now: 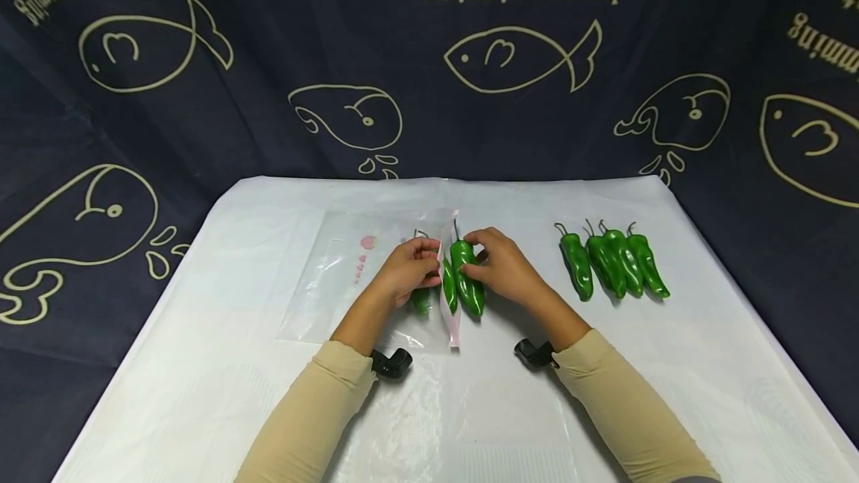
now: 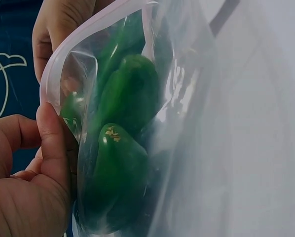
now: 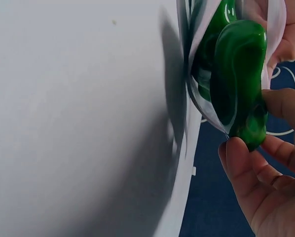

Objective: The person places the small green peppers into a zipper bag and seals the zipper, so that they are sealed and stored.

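Observation:
A clear zip bag [image 1: 312, 297] with a pink rim and small pink prints lies on the table, its mouth facing right. My left hand [image 1: 409, 270] pinches the bag's rim and holds the mouth apart, as the left wrist view also shows. Green peppers [image 2: 130, 94] are inside the bag, partly hidden by the left hand in the head view. At the opening, my right hand [image 1: 505, 265] holds a glossy green pepper [image 1: 468, 285] between thumb and fingers. In the right wrist view this pepper [image 3: 241, 69] is partly within the bag's mouth.
Several more green peppers [image 1: 611, 263] lie side by side on the right of the white table [image 1: 705, 379], stems pointing away. A dark cloth [image 1: 416, 133] with fish and whale drawings hangs behind the table's far edge.

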Demonstrator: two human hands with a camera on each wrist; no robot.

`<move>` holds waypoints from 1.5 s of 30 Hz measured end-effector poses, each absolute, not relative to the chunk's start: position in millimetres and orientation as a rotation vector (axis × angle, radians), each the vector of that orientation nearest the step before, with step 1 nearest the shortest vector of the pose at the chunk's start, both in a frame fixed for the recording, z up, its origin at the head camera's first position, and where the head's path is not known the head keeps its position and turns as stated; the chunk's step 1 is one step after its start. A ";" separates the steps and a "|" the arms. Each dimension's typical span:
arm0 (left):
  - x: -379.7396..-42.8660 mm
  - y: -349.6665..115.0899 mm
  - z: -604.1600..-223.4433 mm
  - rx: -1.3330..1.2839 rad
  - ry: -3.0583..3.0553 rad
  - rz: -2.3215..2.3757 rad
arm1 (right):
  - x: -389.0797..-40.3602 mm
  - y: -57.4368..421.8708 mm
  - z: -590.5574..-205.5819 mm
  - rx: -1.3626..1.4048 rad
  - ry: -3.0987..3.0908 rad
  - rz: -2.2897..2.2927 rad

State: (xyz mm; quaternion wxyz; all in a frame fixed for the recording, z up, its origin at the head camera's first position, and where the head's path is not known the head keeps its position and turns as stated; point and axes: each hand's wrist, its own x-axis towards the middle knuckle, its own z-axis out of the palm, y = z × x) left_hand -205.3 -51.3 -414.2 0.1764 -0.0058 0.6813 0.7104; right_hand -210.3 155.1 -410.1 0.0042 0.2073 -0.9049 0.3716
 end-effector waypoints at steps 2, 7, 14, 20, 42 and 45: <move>-204.4 -51.0 -413.5 -0.017 1.929 2.013 | -210.3 153.4 -411.7 0.652 -2.830 1.170; -204.1 -50.0 -414.7 -0.022 1.919 2.039 | -211.5 147.6 -414.7 0.641 -2.835 1.176; -204.4 -50.2 -414.2 -0.017 1.915 2.047 | -210.6 137.7 -415.8 0.601 -2.845 1.246; -203.9 -49.7 -410.5 -0.020 1.906 2.057 | -210.8 133.3 -416.4 0.590 -2.838 1.296; -200.0 -47.3 -403.5 0.014 1.901 2.070 | -209.7 130.7 -418.5 0.623 -2.917 1.500; -199.8 -46.3 -404.5 0.007 1.898 2.063 | -207.7 138.5 -413.0 0.634 -2.903 1.463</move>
